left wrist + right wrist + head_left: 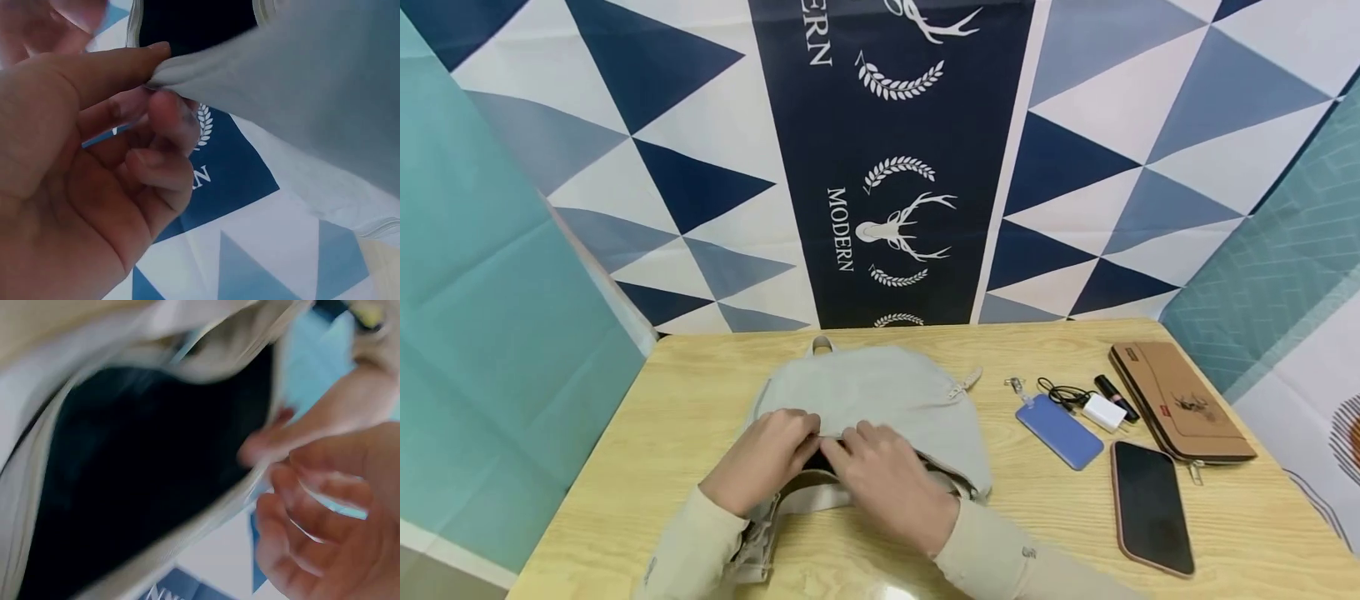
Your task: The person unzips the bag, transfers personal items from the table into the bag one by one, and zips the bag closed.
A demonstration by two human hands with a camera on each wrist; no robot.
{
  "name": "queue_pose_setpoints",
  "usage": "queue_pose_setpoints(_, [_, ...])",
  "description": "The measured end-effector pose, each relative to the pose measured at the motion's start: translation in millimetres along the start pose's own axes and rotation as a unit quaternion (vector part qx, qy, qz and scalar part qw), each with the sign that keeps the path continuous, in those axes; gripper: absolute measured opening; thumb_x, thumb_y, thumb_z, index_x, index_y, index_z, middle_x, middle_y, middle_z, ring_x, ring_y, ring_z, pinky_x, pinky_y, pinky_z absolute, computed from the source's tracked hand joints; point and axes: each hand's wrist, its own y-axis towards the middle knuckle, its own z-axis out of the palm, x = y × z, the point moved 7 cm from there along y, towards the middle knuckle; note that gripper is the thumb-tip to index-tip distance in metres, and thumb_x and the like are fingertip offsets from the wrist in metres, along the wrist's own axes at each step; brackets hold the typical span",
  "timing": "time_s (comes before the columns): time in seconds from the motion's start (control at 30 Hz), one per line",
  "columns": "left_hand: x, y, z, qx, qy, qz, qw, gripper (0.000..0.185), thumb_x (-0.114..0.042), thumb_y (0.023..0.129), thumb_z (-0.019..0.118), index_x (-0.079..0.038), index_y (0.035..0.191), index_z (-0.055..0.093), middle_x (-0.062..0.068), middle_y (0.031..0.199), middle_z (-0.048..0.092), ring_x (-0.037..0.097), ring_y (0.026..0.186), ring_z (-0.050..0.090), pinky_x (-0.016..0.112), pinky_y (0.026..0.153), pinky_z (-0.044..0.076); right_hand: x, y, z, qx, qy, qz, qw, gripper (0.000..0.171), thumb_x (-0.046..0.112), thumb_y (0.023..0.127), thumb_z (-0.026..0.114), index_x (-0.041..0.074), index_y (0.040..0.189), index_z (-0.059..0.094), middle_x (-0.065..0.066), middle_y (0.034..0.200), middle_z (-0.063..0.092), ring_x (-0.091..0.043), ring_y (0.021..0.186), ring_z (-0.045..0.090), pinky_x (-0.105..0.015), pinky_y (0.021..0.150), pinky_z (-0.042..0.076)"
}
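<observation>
Head view: a grey cloth bag (887, 400) lay flat on the wooden desk (700, 400), near the middle and slightly toward the near edge. Both hands rested at the bag's near rim, side by side and almost touching. Left hand (763, 458) sat on the left of the opening, right hand (887, 483) just right of it, over the dark gap of the opening. A pale strap (797, 500) ran from under the hands toward the near left.

Left wrist view: left hand (81, 169) pinched the grey cloth edge (206, 62) between thumb and forefinger; the other fingers were curled loosely below.

Right wrist view: blurred. The bag's mouth (144, 475) was spread, dark inside. Right hand (331, 519) was at the rim with fingers curled; whether it actually gripped the cloth could not be told.

Right of the bag, on the desk: a blue card holder (1060, 431), a white charger (1103, 411) with a black cable (1063, 392), a small dark tube (1116, 396) just beside the charger, a brown wallet (1180, 400) farther right, and a phone (1150, 507), face up, nearer than the wallet. All were apart from the bag.

Behind the desk hung a blue and white triangle-patterned backdrop (887, 167).
</observation>
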Motion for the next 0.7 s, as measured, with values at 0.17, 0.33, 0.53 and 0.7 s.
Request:
queue_pose_setpoints(0.17, [0.3, 5.6, -9.8, -0.004, -0.023, 0.02, 0.9995, 0.029, -0.011, 0.095, 0.069, -0.018, 0.07, 0.057, -0.013, 0.062, 0.043, 0.002, 0.053, 0.04, 0.021, 0.053, 0.039, 27.5, -3.6, 11.3, 0.054, 0.035, -0.036, 0.997, 0.014, 0.018, 0.085, 0.068, 0.011, 0.097, 0.065, 0.001, 0.083, 0.061, -0.014, 0.072, 0.052, -0.023, 0.058, 0.043])
queue_pose_setpoints(0.33, [-1.9, 6.0, -12.2, -0.01, -0.026, 0.03, 0.9992, 0.022, -0.014, 0.097, 0.067, -0.019, 0.076, 0.063, -0.014, 0.067, 0.049, 0.001, 0.057, 0.045, 0.021, 0.057, 0.043, 36.8, -3.3, 41.0, 0.08, 0.054, -0.037, 0.995, 0.022, 0.023, 0.094, 0.066, 0.011, 0.112, 0.064, -0.001, 0.094, 0.065, -0.016, 0.085, 0.06, -0.027, 0.066, 0.05])
queue_pose_setpoints(0.53, [2.3, 3.2, -17.1, -0.015, -0.03, 0.022, 0.9992, 0.02, -0.015, 0.097, 0.067, -0.02, 0.078, 0.064, -0.014, 0.067, 0.048, 0.0, 0.057, 0.043, 0.022, 0.059, 0.043, 40.9, -5.4, 55.9, 0.087, 0.086, -0.066, 0.99, 0.024, 0.019, 0.088, 0.075, 0.02, 0.11, 0.067, 0.001, 0.087, 0.067, -0.013, 0.074, 0.06, -0.023, 0.057, 0.048])
queue_pose_setpoints(0.7, [5.5, 0.0, -23.7, -0.032, -0.015, 0.017, 0.9993, 0.023, -0.014, 0.096, 0.068, -0.021, 0.076, 0.061, -0.014, 0.066, 0.046, 0.002, 0.056, 0.041, 0.022, 0.057, 0.041, 42.2, -6.4, 61.1, 0.106, 0.1, -0.078, 0.986, 0.007, 0.016, 0.09, 0.073, 0.022, 0.09, 0.071, 0.004, 0.08, 0.065, -0.012, 0.069, 0.058, -0.023, 0.054, 0.047])
